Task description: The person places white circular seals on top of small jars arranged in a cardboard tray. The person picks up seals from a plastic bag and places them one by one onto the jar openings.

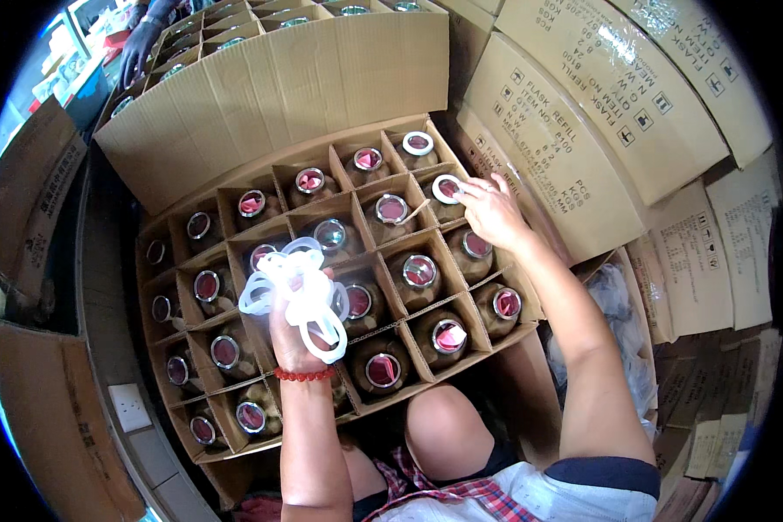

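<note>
A bunch of translucent white plastic rings [280, 277] is in my left hand [291, 337], held above the middle of a divided cardboard box [478, 355]. My right hand [494, 213] has its fingertips on a white ring [436, 188] at the mouth of a glass flask liner in the right-hand column. Behind it, in the far right corner, another liner wears a white ring [407, 143]. The other liners, such as one near the front [381, 370], show bare silvery rims, several with pink paper inside. My left hand and the rings hide some compartments.
A raised cardboard flap [270, 96] separates this box from a second box of liners [291, 22] behind. At the far left is another person's gloved hand [135, 56]. Stacked cartons [548, 130] rise on the right, near a bag of clear plastic [613, 322].
</note>
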`<state>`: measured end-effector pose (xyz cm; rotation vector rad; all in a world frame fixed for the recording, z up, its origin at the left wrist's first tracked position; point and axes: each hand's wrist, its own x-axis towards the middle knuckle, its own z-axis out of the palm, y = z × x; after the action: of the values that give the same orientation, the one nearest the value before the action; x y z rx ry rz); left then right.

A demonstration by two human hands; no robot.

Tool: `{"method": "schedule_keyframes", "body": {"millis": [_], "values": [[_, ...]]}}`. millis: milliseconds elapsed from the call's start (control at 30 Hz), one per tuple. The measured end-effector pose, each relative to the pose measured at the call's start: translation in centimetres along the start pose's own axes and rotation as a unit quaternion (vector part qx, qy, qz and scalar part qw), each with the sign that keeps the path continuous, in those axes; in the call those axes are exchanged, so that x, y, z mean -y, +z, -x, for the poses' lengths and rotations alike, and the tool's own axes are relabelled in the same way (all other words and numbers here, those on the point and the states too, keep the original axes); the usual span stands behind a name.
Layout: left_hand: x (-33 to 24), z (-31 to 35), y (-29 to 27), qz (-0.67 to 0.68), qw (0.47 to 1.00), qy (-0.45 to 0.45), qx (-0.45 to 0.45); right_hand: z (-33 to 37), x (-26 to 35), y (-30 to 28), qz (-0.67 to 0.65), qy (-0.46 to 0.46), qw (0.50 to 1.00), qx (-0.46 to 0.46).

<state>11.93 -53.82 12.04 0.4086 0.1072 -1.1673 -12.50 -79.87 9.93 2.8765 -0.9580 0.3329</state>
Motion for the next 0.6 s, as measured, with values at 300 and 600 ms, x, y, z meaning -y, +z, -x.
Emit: {"method": "schedule_keyframes", "body": {"millis": [300,600], "values": [[1.6,0.1,0.2,-0.016,1.000,-0.002,0.013,0.8,0.9,-1.9,0.020,0.022,0.998,0.048],[3.1,-0.6,-1.3,-0.074,0.997,-0.004,0.016,0.1,16.1,-10.0,-0.513,-0.019,0.857,-0.045]]}}
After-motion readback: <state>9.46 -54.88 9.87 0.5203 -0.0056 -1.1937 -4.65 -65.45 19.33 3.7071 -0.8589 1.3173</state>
